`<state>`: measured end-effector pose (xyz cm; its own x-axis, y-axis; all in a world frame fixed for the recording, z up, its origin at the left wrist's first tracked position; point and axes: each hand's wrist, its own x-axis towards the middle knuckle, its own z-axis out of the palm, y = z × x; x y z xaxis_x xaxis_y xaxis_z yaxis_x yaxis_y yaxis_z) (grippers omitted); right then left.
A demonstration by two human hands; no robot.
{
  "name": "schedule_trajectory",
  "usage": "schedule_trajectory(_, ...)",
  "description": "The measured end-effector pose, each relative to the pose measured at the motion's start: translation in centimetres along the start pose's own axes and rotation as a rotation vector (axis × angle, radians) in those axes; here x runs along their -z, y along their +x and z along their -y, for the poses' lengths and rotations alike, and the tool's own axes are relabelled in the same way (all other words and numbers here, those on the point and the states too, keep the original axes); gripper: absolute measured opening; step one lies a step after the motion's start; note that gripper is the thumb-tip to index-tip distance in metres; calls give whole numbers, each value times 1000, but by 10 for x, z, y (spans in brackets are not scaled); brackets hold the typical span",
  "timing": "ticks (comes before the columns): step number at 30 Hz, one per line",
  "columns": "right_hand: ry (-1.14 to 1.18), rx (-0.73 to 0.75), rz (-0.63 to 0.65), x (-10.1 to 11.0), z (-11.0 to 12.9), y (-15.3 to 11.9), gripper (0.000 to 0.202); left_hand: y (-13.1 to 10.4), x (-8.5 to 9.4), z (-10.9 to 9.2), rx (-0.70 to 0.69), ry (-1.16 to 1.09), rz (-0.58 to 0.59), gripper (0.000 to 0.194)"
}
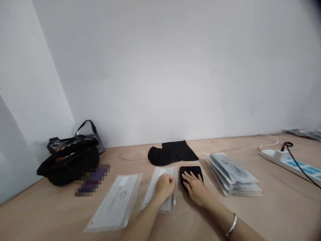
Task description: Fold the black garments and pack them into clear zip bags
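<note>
My right hand [197, 189] lies flat with fingers spread on a folded black cloth [185, 170]. To its left, my left hand [165, 185] is closed, its fingers curled over a frosted plastic zip bag [152, 185]. Whatever those fingers may hold is hidden. Behind both hands, a black fabric piece [173, 153] with a curved cutout is spread flat on the table. A pile of printed zip bags [135, 187] rests left of my left hand. Right of my right hand stands a stack of filled zip bags [230, 169] with dark contents showing through.
A black open bag [75, 164] and a striped bag [100, 142] stand at the back left, near a blurred purple item [94, 180]. A white power strip [298, 164] with plugged-in cables lies at the right. The wall [175, 73] closes off the table's [125, 155] back edge.
</note>
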<state>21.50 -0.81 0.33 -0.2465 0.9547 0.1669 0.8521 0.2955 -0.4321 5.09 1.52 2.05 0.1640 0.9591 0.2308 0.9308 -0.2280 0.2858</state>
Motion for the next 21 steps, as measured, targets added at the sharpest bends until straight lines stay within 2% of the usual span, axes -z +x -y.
schedule_trajectory(3,115,-57,-77,-1,-1,1,47,1,-18,0,-1,-71,-9,24)
schedule_trajectory(6,177,-21,-86,-4,4,-3,48,2,-22,4,1,-120,-3,23)
schedule_trajectory(9,153,74,12,0,12,-7,49,4,-22,8,1,-151,9,22)
schedule_trajectory(11,128,138,76,10,14,-7,51,4,-22,9,3,-163,13,21)
schedule_trajectory(16,-29,328,86,35,5,7,57,2,-26,8,34,-174,-16,18)
schedule_trajectory(18,-58,358,165,35,0,14,65,0,-27,6,37,-176,-35,18)
schedule_trajectory(21,-39,332,274,27,-4,18,67,-1,-27,5,31,-183,-59,18)
